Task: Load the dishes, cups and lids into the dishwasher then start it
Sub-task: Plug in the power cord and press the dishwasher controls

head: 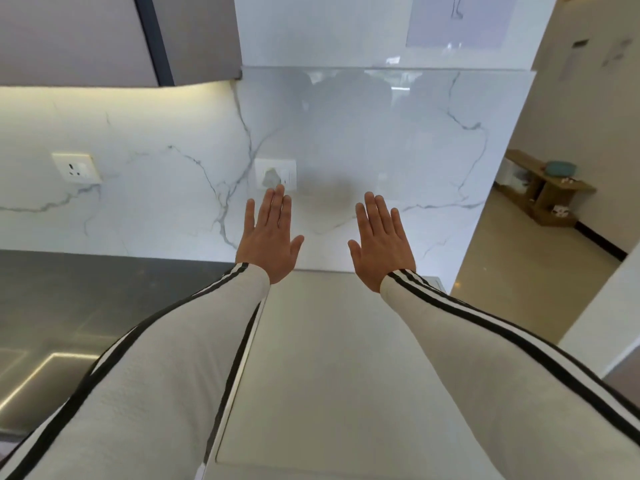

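Note:
My left hand (269, 237) and my right hand (381, 242) are stretched out in front of me, backs up, fingers straight and close together. Both hold nothing. They hover above the far end of a white flat-topped appliance (332, 358) that stands against the marble wall; it may be the dishwasher, but I cannot tell. No dishes, cups or lids are in view. White sleeves with black stripes cover both my arms.
A dark grey countertop (86, 299) runs to the left. The marble backsplash (173, 188) carries two sockets (77, 167), (275, 174). Grey wall cabinets (86, 36) hang above left. To the right a doorway opens onto a beige floor with a wooden shelf (543, 188).

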The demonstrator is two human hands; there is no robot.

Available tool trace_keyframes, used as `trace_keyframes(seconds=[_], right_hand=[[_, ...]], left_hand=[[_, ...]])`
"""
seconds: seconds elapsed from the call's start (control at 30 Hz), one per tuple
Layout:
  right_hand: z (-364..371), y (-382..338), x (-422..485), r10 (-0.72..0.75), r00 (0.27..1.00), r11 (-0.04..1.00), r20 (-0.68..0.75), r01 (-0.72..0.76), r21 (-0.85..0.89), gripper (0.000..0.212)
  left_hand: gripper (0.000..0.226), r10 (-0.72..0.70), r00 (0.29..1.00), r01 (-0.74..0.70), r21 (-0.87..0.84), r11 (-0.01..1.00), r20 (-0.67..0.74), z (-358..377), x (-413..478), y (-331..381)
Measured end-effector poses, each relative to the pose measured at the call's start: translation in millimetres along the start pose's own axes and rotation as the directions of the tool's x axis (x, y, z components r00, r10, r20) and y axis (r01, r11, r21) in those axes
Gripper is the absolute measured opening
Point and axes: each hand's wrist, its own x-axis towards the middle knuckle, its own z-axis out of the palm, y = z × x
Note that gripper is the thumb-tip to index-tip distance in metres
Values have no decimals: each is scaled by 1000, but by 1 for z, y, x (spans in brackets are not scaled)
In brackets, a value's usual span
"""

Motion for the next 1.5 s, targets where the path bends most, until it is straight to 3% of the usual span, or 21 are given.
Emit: trace_keyframes(seconds=[0.57, 0.73, 0.93, 1.13, 1.3, 1.5], right_hand=[[-78, -11, 117, 43, 941, 998, -337, -57, -31, 67], [-89, -11, 128, 28, 927, 998, -374, -48, -43, 67], [-42, -23, 122, 12, 966, 999, -257, -22, -37, 64], [35, -37, 132, -9, 998, 1000, -67, 9, -3, 63], [89, -44, 150, -23, 999, 998, 29, 21, 62, 64], [147, -41, 153, -14, 984, 997, 178, 0, 77, 63]], left_hand=[[75, 110, 955, -118, -11, 993, -275, -66, 122, -63], [75, 105, 955, -119, -35, 992, -278, -64, 131, -71], [75, 123, 992, -121, -59, 991, 22, 9, 114, -78], [83, 137, 939, -115, -88, 990, 317, 81, 121, -64], [84, 144, 921, -108, -120, 987, 363, 119, 152, -52], [82, 118, 941, -81, -129, 988, 316, 152, 174, -42]])
